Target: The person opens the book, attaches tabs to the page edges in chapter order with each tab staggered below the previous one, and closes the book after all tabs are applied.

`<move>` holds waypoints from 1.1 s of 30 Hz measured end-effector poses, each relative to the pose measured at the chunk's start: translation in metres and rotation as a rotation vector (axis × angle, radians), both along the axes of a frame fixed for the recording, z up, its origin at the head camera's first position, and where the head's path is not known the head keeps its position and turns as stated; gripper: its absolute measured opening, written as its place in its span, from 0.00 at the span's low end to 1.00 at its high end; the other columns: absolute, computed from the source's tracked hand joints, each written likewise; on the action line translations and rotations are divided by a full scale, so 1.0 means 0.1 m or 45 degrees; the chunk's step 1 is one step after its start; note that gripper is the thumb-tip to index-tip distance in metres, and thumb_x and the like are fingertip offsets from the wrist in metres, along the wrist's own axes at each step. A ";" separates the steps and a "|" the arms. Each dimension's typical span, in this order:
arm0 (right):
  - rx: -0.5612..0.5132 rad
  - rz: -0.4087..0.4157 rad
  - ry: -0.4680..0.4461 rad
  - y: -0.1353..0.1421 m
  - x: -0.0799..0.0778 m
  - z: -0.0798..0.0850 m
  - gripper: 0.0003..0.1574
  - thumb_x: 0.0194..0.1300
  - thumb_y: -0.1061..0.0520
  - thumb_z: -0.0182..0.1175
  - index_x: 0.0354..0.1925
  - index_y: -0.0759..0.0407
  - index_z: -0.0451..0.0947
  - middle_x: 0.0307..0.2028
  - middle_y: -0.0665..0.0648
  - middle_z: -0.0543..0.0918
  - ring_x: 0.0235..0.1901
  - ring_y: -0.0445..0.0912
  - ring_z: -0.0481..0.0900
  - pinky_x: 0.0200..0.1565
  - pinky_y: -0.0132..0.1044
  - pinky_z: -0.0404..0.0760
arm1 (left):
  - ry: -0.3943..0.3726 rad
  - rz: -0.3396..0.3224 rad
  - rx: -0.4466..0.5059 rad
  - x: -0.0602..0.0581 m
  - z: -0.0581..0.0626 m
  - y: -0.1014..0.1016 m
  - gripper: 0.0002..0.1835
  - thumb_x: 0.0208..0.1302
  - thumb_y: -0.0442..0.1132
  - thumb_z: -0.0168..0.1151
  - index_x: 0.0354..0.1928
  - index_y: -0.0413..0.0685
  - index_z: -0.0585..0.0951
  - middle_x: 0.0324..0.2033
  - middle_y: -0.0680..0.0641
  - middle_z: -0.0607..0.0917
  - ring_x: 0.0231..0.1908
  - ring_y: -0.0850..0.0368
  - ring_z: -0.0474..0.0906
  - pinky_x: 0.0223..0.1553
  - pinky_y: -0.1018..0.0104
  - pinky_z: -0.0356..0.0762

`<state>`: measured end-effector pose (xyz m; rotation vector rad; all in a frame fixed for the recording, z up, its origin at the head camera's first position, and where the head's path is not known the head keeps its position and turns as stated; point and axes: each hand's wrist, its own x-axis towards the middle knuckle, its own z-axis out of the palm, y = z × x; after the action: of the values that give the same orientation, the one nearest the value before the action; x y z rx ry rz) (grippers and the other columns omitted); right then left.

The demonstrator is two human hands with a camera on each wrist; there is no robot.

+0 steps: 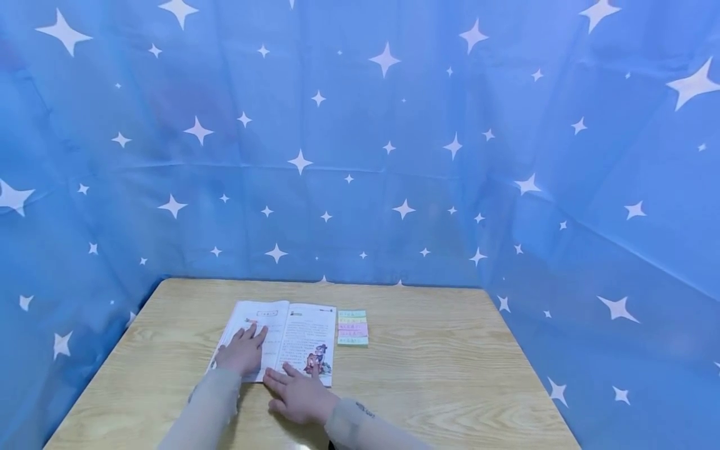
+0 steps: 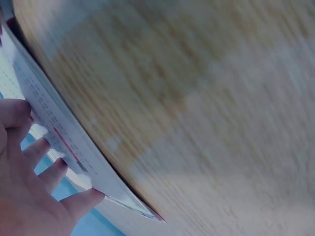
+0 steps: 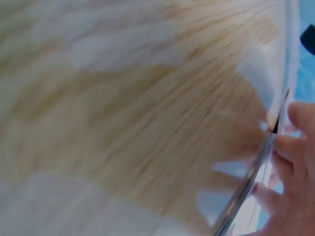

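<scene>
L hand (image 1: 242, 353) and R hand (image 1: 300, 397), both palm down: L forearm, in a pale sleeve (image 1: 205, 403), runs fwd and slightly R; R forearm runs fwd and L, w/ a dark mark nr the cuff. Open book (image 1: 282, 337) lies flat on the L part of the wood-grain table (image 1: 450, 362), its printed pp. facing up; R pg. bears a colour illus. (image 1: 317, 359) nr the btm. Sticky notes (image 1: 352, 328), a stack of green, yellow & pink strips w/ handwriting too small to read, sit just beside the R pg. L hand: fingers spread, resting on L pg., grasping nothing. R hand: fingers extended, spread over btm edge of book, likewise ungrasping. Behind: blue cloth w/ white stars (image 1: 349, 137).
</scene>
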<state>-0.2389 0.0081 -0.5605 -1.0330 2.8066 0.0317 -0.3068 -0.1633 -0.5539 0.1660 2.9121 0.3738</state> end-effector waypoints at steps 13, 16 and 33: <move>-0.186 -0.018 -0.083 0.44 -0.05 0.06 0.38 0.63 0.32 0.33 0.66 0.45 0.49 0.66 0.45 0.50 0.64 0.47 0.47 0.57 0.61 0.52 | 0.022 0.033 0.045 -0.06 -0.03 -0.01 0.25 0.67 0.44 0.35 0.66 0.57 0.56 0.66 0.45 0.52 0.63 0.39 0.44 0.53 0.30 0.42; -0.204 -0.035 -0.110 0.63 -0.04 0.05 0.38 0.63 0.33 0.35 0.66 0.46 0.51 0.66 0.47 0.51 0.65 0.48 0.47 0.56 0.62 0.52 | -0.002 0.056 0.038 -0.09 -0.06 -0.04 0.25 0.67 0.44 0.34 0.66 0.58 0.55 0.66 0.45 0.51 0.63 0.38 0.44 0.53 0.30 0.41; -0.245 -0.007 -0.144 1.16 -0.08 -0.02 0.39 0.61 0.31 0.37 0.66 0.43 0.50 0.66 0.45 0.50 0.64 0.50 0.49 0.55 0.65 0.48 | 0.070 0.065 -0.058 -0.08 0.04 0.01 0.24 0.66 0.46 0.38 0.64 0.55 0.60 0.64 0.43 0.57 0.60 0.34 0.51 0.49 0.30 0.52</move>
<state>-0.2464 0.1237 -0.5622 -1.0302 2.7509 -0.2931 -0.3151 -0.1627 -0.5497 0.0971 2.9811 0.3157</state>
